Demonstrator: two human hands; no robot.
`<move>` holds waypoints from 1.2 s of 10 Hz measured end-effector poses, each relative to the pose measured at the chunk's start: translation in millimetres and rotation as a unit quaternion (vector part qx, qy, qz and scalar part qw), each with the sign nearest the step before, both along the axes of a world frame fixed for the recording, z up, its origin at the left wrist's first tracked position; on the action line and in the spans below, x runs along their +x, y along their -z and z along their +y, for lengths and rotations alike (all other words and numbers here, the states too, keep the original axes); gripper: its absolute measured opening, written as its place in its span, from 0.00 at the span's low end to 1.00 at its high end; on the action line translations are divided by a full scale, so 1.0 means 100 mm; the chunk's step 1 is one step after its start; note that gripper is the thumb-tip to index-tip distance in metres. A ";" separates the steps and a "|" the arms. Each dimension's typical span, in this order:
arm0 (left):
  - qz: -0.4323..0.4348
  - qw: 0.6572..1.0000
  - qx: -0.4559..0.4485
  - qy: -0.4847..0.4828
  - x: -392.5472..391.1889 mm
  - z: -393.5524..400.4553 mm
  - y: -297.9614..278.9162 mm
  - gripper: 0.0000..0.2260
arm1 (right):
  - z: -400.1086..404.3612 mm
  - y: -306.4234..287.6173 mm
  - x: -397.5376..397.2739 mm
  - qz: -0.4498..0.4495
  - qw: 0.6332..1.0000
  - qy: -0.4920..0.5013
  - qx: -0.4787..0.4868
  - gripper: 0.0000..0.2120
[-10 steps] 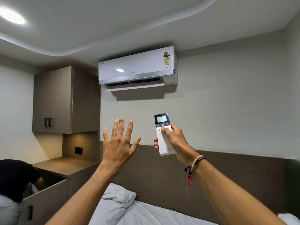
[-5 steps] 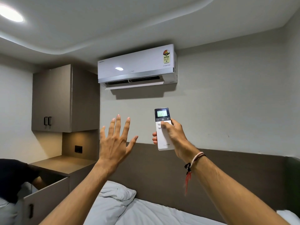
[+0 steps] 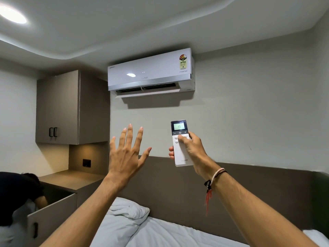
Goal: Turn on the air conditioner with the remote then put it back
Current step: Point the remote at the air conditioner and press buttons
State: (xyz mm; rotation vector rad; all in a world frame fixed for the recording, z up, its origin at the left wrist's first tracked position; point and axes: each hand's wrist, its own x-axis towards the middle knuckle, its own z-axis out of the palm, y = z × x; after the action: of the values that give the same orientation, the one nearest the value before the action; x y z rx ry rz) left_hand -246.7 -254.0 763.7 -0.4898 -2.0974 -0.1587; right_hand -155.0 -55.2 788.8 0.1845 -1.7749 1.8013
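Below the air conditioner: the remote [image 3: 180, 143] is held upright in the right hand [image 3: 191, 148], well apart from the unit, its top end aimed at the wall rather than straight at the unit.
Air conditioner [image 3: 151, 73]: it is mounted high on the wall; the louver under it is seen partly lowered, so the unit is judged to be already running or starting.
Right grip: the fingers are wrapped around the body of the remote and the thumb [image 3: 184, 138] is laid on the round buttons under the display.
Left grip: the left hand [image 3: 125, 155] is raised, fingers spread wide, nothing is held.
Display: the number 19 is shown lit.
Risk, second press: if the power button is pressed once more by the resting thumb, the unit could be switched off again.
Risk, wrong button: the thumb covers several small buttons, so the mode or the temperature could be changed by mistake.
Risk, slip: the remote is held over the bed [image 3: 160, 234] with one hand only; a loose hold could let it fall there.
Risk, return place: the holder or place for the remote is not visible, so it could be put back wrongly.
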 end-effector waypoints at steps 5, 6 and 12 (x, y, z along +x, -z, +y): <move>-0.003 1.000 -0.007 -0.015 -0.05 -0.04 0.07 0.36 | 0.07 0.10 -0.11 -0.068 0.996 -0.007 -0.049 0.16; -0.005 1.000 -0.007 -0.017 -0.05 -0.06 0.08 0.36 | 0.07 0.13 -0.14 -0.074 0.996 0.004 -0.051 0.15; -0.004 1.000 -0.006 -0.009 -0.08 -0.02 0.09 0.36 | 0.14 0.16 -0.17 -0.073 0.995 0.054 -0.040 0.16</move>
State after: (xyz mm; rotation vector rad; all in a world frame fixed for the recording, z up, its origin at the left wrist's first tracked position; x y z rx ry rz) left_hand -254.3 -256.1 754.5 -0.4775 -2.1112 -0.1372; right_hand -171.7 -41.4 772.6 -0.0745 -1.7726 1.8440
